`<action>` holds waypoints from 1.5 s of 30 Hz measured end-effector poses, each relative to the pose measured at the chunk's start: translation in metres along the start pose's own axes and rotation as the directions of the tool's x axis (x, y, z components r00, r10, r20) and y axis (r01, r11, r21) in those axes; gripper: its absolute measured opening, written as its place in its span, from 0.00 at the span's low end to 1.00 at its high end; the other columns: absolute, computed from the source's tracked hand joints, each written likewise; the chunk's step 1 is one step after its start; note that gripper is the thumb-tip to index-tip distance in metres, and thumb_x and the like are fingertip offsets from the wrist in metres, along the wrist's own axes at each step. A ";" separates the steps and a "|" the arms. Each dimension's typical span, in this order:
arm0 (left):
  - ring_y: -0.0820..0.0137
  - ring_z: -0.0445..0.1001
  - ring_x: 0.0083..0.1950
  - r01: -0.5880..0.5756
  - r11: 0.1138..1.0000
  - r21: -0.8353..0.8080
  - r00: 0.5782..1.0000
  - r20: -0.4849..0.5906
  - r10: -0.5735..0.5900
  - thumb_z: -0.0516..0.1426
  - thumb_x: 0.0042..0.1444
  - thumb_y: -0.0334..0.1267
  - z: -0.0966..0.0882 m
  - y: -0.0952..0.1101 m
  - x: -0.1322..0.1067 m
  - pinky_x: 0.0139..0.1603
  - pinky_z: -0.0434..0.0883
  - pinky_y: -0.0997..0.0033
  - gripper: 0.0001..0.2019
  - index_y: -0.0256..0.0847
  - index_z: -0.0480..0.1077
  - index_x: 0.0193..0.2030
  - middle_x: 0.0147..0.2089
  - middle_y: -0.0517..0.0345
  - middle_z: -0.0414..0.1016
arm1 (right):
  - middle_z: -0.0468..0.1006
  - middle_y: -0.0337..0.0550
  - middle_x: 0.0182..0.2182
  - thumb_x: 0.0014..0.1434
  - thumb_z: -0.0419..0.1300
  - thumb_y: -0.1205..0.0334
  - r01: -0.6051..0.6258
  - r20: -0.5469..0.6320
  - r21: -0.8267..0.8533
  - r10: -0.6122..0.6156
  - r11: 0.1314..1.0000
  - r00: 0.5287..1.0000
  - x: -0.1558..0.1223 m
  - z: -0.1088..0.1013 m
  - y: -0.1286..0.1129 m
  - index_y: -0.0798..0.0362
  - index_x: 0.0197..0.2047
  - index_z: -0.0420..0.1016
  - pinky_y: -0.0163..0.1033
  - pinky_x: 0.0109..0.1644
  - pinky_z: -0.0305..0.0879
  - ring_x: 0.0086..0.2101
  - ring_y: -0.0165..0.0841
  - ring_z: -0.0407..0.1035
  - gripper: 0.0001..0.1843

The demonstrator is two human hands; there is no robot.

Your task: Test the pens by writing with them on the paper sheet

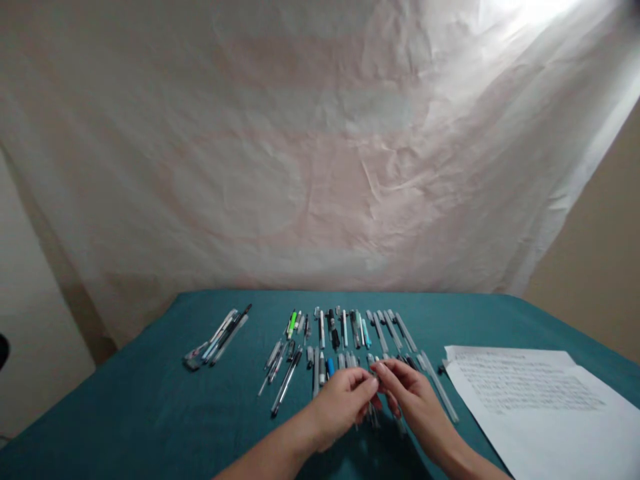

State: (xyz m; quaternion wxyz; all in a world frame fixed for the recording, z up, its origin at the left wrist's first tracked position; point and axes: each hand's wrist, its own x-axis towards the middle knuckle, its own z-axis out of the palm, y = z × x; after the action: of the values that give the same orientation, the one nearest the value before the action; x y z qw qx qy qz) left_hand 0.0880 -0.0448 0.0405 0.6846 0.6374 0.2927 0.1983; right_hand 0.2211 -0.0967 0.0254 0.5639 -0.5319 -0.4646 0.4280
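My left hand (345,399) and my right hand (414,400) meet low in the middle of the view, thumbs and fingertips pinched close together. Whatever sits between their fingertips is too small and too covered to name. Beyond and beneath them lie rows of pens and pen parts, partly hidden by the hands. Among these are a green highlighter (292,325), a blue-capped pen (331,367), a black marker (333,330) and several clear tubes, one long clear tube (440,388) lying just right of my right hand. A dark-tipped clear pen (287,385) lies left of my left hand.
A teal cloth (150,413) covers the table. At the left, several pens lie bundled with a clear pouch (195,357). Sheets of paper (540,400) with handwritten lines lie on the right. A pale sheet (320,147) hangs behind the table's far edge.
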 end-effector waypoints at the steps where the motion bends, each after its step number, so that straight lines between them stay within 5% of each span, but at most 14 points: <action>1: 0.80 0.53 0.20 -0.001 1.000 0.014 1.000 -0.008 0.001 0.49 0.52 0.49 0.000 -0.001 0.000 0.20 0.50 0.77 0.17 0.35 0.65 0.31 0.24 0.63 0.62 | 0.63 0.34 0.18 0.53 0.55 0.50 0.006 -0.002 0.006 -0.006 1.000 1.000 0.000 0.001 0.001 0.56 0.31 0.68 0.29 0.19 0.48 0.17 0.22 0.53 0.16; 13: 0.80 0.49 0.19 -0.024 0.995 0.099 0.998 -0.054 0.029 0.48 0.53 0.51 0.005 -0.001 0.000 0.21 0.47 0.77 0.17 0.38 0.60 0.25 0.19 0.68 0.53 | 0.58 0.32 0.15 0.52 0.54 0.48 0.046 -0.042 -0.007 -0.047 0.999 0.998 0.001 0.002 0.004 0.57 0.24 0.64 0.29 0.18 0.45 0.16 0.21 0.50 0.19; 21: 0.80 0.47 0.18 0.006 0.996 0.092 0.998 -0.064 0.000 0.48 0.51 0.53 0.004 -0.002 0.000 0.20 0.44 0.77 0.19 0.38 0.66 0.34 0.18 0.70 0.50 | 0.58 0.31 0.16 0.52 0.55 0.49 0.020 -0.037 0.036 -0.018 0.999 0.999 0.002 0.001 0.008 0.57 0.26 0.65 0.29 0.18 0.44 0.16 0.21 0.50 0.18; 28: 0.81 0.48 0.17 0.022 0.997 0.071 0.998 -0.056 -0.018 0.47 0.51 0.55 0.004 -0.004 0.002 0.19 0.45 0.78 0.20 0.37 0.64 0.29 0.18 0.69 0.54 | 0.60 0.32 0.15 0.51 0.55 0.47 0.001 -0.051 0.050 0.001 0.999 0.999 0.005 -0.002 0.001 0.57 0.27 0.66 0.28 0.17 0.45 0.15 0.21 0.51 0.19; 45: 0.83 0.47 0.16 0.049 0.993 -0.106 0.998 -0.026 -0.052 0.49 0.51 0.52 0.002 -0.009 0.008 0.16 0.42 0.78 0.19 0.36 0.64 0.38 0.22 0.67 0.58 | 0.62 0.32 0.15 0.51 0.55 0.48 0.039 -0.082 0.089 -0.032 0.995 0.996 0.017 -0.020 -0.008 0.57 0.35 0.70 0.28 0.18 0.52 0.15 0.22 0.54 0.19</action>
State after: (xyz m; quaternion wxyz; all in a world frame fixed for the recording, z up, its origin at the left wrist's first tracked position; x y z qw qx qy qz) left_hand 0.0943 -0.0419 0.0307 0.7177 0.5900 0.3077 0.2052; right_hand 0.2437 -0.0845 0.0347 0.6131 -0.5143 -0.4310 0.4170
